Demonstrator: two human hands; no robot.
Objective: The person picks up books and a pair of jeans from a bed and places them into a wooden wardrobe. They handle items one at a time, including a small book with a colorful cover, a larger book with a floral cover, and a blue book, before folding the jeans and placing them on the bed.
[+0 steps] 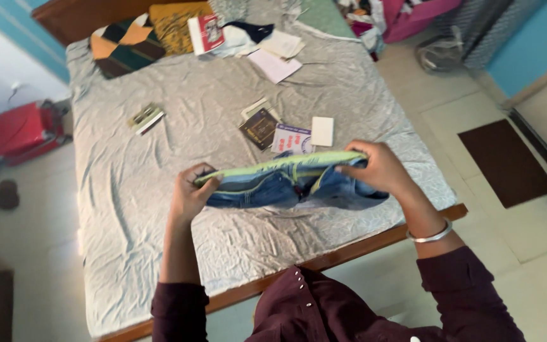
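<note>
You hold a pair of blue denim jeans (286, 187) by the waistband, stretched level between your two hands above the near edge of the bed. The waistband shows a light green lining along its top edge. Below it the denim hangs bunched and folded, its lowest folds resting on the sheet.

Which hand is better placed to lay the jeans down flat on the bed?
Probably the left hand: it grips the waistband of the jeans over bare sheet on the bed. The right hand holds the other end close to the booklets and the bed's edge.
</note>
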